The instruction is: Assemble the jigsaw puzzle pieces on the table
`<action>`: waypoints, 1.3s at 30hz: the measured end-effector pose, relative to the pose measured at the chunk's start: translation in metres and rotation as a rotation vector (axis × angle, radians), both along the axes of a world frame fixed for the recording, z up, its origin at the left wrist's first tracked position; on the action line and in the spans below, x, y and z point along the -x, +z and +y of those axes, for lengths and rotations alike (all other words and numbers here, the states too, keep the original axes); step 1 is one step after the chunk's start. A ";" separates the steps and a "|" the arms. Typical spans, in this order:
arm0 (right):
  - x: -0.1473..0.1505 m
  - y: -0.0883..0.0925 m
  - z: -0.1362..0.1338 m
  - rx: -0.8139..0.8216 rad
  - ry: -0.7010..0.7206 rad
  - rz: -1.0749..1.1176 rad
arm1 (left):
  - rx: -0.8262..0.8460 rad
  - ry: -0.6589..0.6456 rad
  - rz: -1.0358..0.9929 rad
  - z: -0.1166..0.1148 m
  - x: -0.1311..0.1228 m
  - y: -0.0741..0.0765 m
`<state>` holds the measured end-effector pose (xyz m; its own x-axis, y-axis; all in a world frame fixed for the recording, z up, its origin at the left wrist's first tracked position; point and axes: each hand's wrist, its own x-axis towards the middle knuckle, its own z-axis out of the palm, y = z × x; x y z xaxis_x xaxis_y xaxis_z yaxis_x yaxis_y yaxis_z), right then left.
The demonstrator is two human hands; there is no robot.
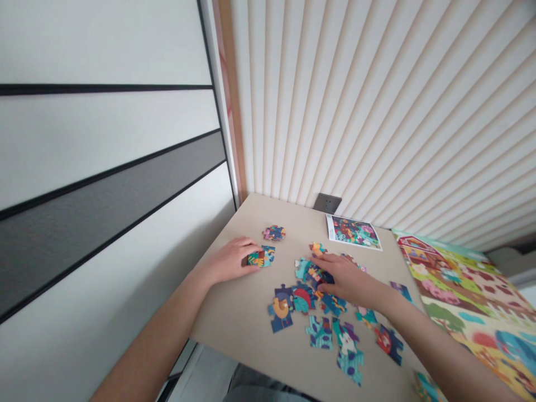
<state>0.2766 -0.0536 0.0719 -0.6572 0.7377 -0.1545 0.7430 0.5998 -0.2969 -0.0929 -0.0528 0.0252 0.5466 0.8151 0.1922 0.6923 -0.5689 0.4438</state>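
Jigsaw pieces (282,309) lay scattered across the beige table (234,324) in front of you, mostly around and under your right hand (352,281), its fingers over the cluster, though whether they gripped one could not be told. Your left hand (235,260) pinched a teal section (268,256) between thumb and fingers, near a small group (274,233), while a printed picture sheet (355,232) lay by the wall socket (328,203)

Beige table (238,318) with puzzle pieces (320,333), picture card (355,231), farm-scene sheet (473,285)
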 end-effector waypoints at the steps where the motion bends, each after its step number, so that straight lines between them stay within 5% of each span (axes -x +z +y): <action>1: -0.003 0.000 -0.002 -0.002 -0.006 -0.002 | -0.008 -0.002 -0.008 0.001 -0.001 -0.001; 8: -0.012 -0.006 -0.004 -0.051 0.014 0.019 | -0.069 -0.006 -0.024 0.007 -0.015 -0.007; 13: -0.002 -0.005 0.000 -0.136 0.048 -0.020 | -0.127 0.001 -0.032 0.001 -0.019 0.003; 19: 0.016 0.001 0.005 -0.202 0.061 0.038 | -0.069 -0.134 -0.006 -0.052 -0.051 0.021; 25: 0.028 -0.002 0.009 -0.146 0.126 0.039 | -0.028 -0.089 0.044 -0.091 -0.078 0.013; 34: 0.034 -0.001 0.016 -0.223 0.155 0.124 | -0.059 -0.015 0.059 -0.091 -0.064 0.001; 39: 0.076 -0.006 0.031 -0.272 0.151 0.181 | -0.091 0.031 0.027 -0.100 -0.050 0.000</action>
